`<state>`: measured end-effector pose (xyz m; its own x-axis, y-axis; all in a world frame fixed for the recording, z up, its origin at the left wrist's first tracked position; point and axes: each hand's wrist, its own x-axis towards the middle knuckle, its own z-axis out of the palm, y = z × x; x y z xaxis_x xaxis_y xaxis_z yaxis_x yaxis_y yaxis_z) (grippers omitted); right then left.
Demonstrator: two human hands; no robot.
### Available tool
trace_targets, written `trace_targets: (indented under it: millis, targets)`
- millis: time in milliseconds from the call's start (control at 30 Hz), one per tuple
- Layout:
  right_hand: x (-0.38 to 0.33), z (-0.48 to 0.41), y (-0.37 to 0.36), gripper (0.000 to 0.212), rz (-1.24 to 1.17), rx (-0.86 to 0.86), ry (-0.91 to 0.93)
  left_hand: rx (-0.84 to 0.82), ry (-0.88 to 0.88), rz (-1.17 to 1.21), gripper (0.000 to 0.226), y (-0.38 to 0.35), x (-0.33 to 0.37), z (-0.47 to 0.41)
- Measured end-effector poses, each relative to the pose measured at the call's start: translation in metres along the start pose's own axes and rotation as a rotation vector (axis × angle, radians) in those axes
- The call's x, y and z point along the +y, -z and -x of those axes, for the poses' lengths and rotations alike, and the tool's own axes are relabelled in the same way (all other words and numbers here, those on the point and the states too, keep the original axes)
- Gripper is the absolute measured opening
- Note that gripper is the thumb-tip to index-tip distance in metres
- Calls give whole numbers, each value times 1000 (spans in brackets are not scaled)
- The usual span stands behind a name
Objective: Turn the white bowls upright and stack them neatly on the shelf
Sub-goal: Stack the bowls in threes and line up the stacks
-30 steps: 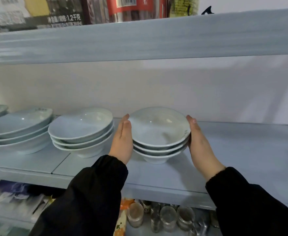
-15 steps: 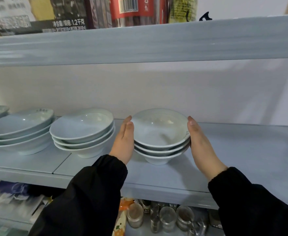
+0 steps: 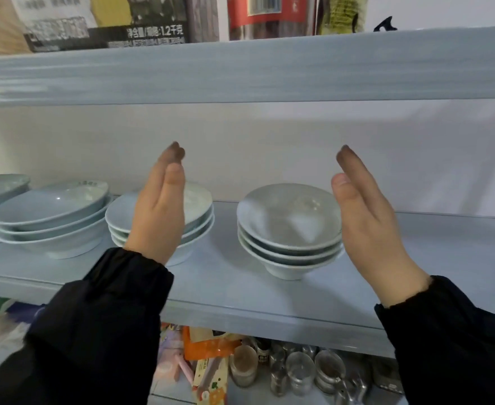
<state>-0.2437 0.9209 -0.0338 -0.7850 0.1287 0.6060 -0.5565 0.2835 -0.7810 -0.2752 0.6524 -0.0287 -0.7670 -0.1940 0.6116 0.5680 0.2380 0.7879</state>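
Left hand [image 3: 157, 211] and right hand [image 3: 369, 226] hover flat and empty, bowl stack [image 3: 290, 229] upright between them, apparently squared neat.

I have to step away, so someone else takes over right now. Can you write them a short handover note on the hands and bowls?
Left hand: open, empty, raised in front of the middle stack.
Right hand: open, empty, beside the right stack.
Right stack: three white bowls, upright, nested, on the shelf.
Done: every bowl in view is upright and stacked.
Left: nothing visible; look for bowls out of view.
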Motion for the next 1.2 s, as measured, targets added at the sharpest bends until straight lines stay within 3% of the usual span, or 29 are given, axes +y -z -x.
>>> trace_targets:
  millis: [267, 400, 533, 733, 1000, 1200]
  targets:
    - [-37, 40, -102, 68, -127, -160, 31, 5, 66, -59, 54, 88, -23, -4]
    - [-31, 53, -148, 60, -163, -159, -44, 7, 141, -63, 47, 120, -43, 2]
    - [-15, 60, -190, 65, -148, -113, -127, -51, 182, -73, 48, 142, -71, 3]
    - [25, 41, -216, 53, -115, -5, -243, -136, 213, 28, 51, 149, -113, -3]
    - [69, 26, -231, 80, -197, -108, -217, -164, 176, 142, 52, 140, -163, -23]
    - [67, 32, -232, 75, -145, -96, -199, -212, 149, 134, 58, 139, -174, -23]
